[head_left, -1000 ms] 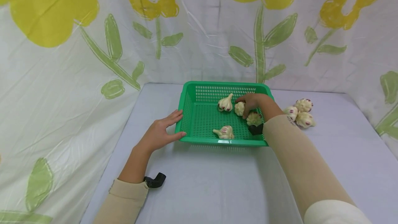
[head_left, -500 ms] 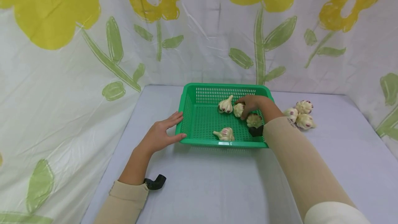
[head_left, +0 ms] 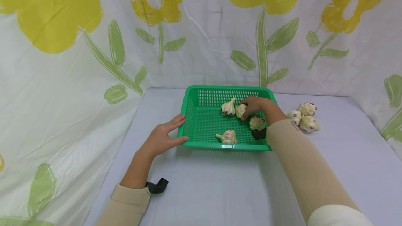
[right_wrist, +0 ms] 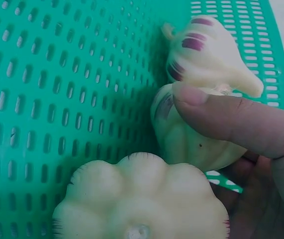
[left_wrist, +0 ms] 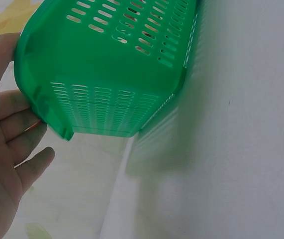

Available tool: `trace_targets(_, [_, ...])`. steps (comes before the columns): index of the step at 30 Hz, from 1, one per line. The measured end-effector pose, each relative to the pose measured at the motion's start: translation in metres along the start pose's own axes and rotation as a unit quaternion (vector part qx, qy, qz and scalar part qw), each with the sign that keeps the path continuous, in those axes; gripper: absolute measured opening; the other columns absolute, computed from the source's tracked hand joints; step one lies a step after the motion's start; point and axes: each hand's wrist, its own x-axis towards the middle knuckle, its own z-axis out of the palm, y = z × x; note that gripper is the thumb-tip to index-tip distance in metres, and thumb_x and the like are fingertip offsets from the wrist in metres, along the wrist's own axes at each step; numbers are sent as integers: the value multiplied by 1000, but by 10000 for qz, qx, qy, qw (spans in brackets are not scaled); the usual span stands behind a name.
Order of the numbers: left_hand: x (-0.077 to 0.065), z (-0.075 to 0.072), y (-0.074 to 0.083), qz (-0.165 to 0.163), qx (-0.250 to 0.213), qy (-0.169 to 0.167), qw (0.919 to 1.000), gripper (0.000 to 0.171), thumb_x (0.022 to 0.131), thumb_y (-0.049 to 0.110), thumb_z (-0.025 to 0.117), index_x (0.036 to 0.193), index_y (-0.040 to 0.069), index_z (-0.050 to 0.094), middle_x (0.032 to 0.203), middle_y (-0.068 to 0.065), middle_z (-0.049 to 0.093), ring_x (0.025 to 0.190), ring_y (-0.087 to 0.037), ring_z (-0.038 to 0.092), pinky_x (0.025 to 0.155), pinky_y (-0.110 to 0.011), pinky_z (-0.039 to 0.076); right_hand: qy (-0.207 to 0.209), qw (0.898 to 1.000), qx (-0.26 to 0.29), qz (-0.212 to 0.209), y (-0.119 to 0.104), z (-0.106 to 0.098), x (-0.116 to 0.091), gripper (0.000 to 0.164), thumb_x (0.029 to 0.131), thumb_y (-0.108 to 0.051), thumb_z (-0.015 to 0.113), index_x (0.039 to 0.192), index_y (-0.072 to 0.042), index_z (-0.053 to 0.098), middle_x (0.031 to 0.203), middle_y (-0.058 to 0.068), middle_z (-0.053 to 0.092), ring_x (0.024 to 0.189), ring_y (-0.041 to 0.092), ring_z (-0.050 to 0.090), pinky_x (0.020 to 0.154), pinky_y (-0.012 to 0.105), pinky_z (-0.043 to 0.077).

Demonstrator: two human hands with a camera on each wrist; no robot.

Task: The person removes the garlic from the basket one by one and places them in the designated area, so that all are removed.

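A green plastic basket [head_left: 204,146] with slotted walls stands on the table. My left hand [head_left: 163,136] rests on its left rim, thumb at the front corner and fingers extended along the side; the left wrist view shows those fingers [left_wrist: 25,142] against the rim. Inside the basket, my right hand [head_left: 255,106] grips a garlic bulb [head_left: 240,111] between thumb and fingers. Right beside it is a garlic bulb with its stem up [head_left: 228,108]. Another garlic bulb [head_left: 257,123] sits below the right palm, and one more garlic bulb [head_left: 228,137] lies near the front wall.
On the table right of the basket, three garlic bulbs [head_left: 305,117] are clustered, partly behind the right forearm. A white curtain [head_left: 207,55] with yellow flowers hangs behind the table [head_left: 220,187] and along its sides.
My right hand has shifted the gripped garlic bulb slightly left, closer to the stem-up bulb. The left hand stays at the rim. The whole head view has tilted a little.
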Motion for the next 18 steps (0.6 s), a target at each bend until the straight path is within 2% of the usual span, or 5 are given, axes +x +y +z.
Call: trace_targets(18, [0,0,1,-45,-9,-24,10000,71,85,40,77,143,8,52,154,4,42,142,-17,40,109,-45,42,193,9997,113,-66,0,0,-3,79,83,-37,78,147,-5,45,146,22,46,131,40,46,102,53,45])
